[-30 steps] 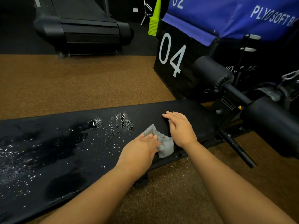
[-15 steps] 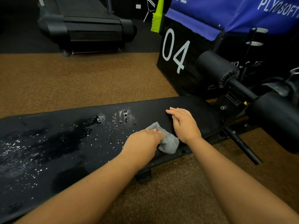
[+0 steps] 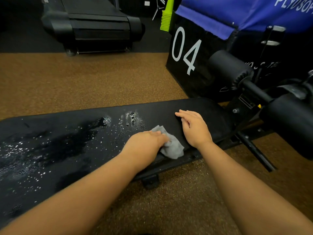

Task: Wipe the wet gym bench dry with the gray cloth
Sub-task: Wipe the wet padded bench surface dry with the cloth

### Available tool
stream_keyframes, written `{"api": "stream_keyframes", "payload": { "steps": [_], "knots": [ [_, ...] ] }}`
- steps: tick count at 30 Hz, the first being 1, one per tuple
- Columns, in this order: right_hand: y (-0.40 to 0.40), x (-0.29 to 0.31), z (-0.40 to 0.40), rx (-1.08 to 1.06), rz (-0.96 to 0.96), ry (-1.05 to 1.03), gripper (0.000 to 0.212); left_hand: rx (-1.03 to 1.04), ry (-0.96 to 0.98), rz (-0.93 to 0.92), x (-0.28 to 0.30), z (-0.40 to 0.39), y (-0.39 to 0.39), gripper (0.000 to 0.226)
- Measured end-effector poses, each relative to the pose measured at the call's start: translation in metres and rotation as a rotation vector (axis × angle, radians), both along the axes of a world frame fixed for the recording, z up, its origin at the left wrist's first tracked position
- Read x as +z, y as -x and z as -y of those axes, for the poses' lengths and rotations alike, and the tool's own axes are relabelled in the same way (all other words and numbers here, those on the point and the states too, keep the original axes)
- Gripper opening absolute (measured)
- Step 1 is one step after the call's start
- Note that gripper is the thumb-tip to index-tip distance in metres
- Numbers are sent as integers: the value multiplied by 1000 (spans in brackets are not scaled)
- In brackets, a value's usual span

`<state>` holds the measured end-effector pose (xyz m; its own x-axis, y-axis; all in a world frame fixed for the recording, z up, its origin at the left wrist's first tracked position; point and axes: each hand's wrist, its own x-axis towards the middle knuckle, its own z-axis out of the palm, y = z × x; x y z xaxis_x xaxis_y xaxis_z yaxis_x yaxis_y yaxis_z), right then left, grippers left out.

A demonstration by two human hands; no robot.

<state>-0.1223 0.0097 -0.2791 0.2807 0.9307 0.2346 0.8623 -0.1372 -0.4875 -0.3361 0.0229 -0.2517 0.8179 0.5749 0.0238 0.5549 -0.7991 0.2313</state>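
Gray cloth [image 3: 171, 145]: bunched up near the right end of the bench, at the near edge, one corner poking out toward the far side.
Left hand [image 3: 145, 145]: pressed palm-down on the cloth, fingers curled over the left part of it, so it's holding the cloth against the pad rather than pinching it.
Right hand [image 3: 194, 128]: flat and spread on the pad just right of the cloth, holding nothing, looks like it's just bracing.
What changed: compared with a second ago the left hand has slid further over the cloth and covers more of it, right hand barely moved. The cloth sits in about the same patch, so I'd say it's settling the grip, not a real wiping stroke.
What that means: pretty much none of the drying is done yet imo.
Gym bench [image 3: 50, 150]: black padded top, long, running left to right. Dry-looking under the hands, beads of water just left and far of the cloth, then big wet smears and droplets all the way to the left end.
Next: probably sweep leftward into those beads.
Room: brown speckled floor [image 3: 84, 82], treadmill [image 3: 94, 26] at the far side, black box marked 04 [image 3: 186, 53] far right, foam rollers [image 3: 230, 68] at the bench's right end.
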Motion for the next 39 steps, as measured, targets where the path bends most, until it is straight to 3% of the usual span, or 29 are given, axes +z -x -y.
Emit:
{"api": "stream_keyframes", "payload": {
  "steps": [4,7,11,14,19,24,28,35,39],
  "knots": [
    [0,0,0,-8,-20,-15,34,221,3,108,-4,22,-25,34],
    [1,2,0,1,-17,-11,33,-6,-44,205,-7,31,-4,37],
    [1,2,1,-8,-27,4,33,-252,-136,68,-6,21,41,43],
    [2,2,1,-11,-17,19,34,-317,-161,-5,2,5,54,41],
    [2,1,1,-11,-7,2,34,-183,-123,46,1,-3,55,42],
    [2,0,-2,-15,-15,-21,34,69,166,215,2,33,36,66],
    [3,1,-1,-22,-18,-19,34,267,139,260,0,53,15,56],
    [3,3,0,-22,-18,-9,34,95,34,221,-10,47,35,29],
    [3,1,0,-30,-17,-10,34,78,85,162,-3,36,33,36]
  ]
}}
